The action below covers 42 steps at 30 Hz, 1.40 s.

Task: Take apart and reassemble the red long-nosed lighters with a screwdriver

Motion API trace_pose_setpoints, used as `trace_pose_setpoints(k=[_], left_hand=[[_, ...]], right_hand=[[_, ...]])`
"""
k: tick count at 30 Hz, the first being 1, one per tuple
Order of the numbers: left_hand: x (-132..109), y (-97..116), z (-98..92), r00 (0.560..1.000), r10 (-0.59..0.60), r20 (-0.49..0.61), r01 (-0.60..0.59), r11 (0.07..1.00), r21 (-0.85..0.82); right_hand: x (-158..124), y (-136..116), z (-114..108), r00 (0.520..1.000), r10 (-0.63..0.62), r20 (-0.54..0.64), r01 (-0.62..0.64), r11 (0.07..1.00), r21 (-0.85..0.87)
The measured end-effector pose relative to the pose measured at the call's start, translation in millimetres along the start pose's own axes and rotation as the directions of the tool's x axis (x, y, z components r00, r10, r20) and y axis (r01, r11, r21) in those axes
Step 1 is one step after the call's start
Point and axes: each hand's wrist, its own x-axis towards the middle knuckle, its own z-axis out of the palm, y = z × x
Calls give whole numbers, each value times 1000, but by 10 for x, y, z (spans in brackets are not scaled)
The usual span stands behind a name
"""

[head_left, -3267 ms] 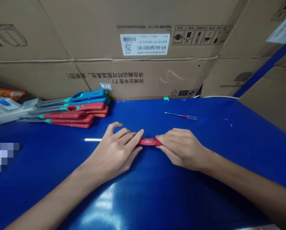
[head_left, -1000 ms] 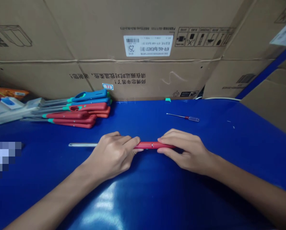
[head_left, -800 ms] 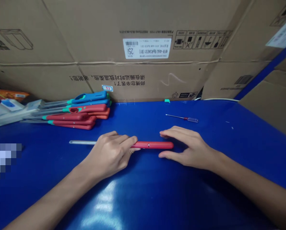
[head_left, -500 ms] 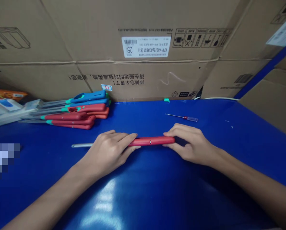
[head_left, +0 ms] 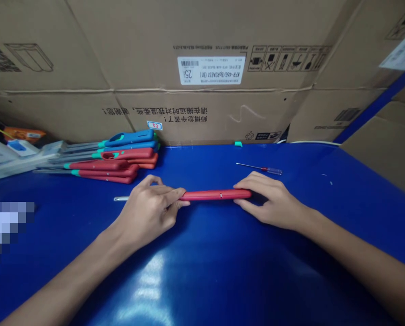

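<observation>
A red long-nosed lighter [head_left: 209, 195] lies level between my two hands, above the blue table. My left hand [head_left: 153, 203] is closed around its front part and hides the middle of it. The tip of the metal nozzle [head_left: 121, 198] sticks out to the left past my fingers. At the other end, my right hand [head_left: 267, 197] pinches the rounded butt of the handle between thumb and fingers. A small dark slot shows on the handle's edge.
Several red and blue lighters [head_left: 134, 154] are piled at the back left, beside clear plastic packaging [head_left: 26, 158]. A screwdriver [head_left: 268, 170] lies behind my right hand. Cardboard [head_left: 148, 54] walls off the back of the blue table [head_left: 243, 271]. A green scrap [head_left: 238, 144] lies by it.
My left hand has shifted its grip toward the nozzle, so more of the red handle shows and less of the nozzle. The right hand keeps its pinch. The view has moved slightly.
</observation>
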Motion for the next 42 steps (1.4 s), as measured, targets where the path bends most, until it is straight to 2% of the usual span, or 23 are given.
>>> trace_pose_setpoints(k=[5,8,12,17,20,23,25,33,42], left_hand=[[28,113,-15,999,22,40,-20,998,-58],[20,150,6,1000,13,21,-12,997,-70],[-6,116,41,998,-5,55,10,996,-85],[17,98,25,993,32,113,-15,989,-147],[49,149,-6,997,18,76,-12,997,-74],[58,220,-31,1000,11,-11,-11,999,53],[52,265,-36,999,8,-52,-2,994,106],[43,368,19,998,0,-68,13,984,180],[47,388,45,999,2,-49,10,971,239]], right_hand=[[7,-169,36,996,-59,70,58,998,18],[1,-204,48,994,-79,79,77,997,28],[-22,-152,19,992,-25,125,17,998,63],[-33,-158,-21,976,101,193,-124,986,113],[-4,-255,-60,927,199,318,-262,950,168],[34,-361,-123,846,226,482,-370,900,228],[47,-406,-162,808,236,539,-411,882,230],[-3,-483,-116,725,348,594,-476,877,67],[16,-547,-67,710,373,597,-478,878,21]])
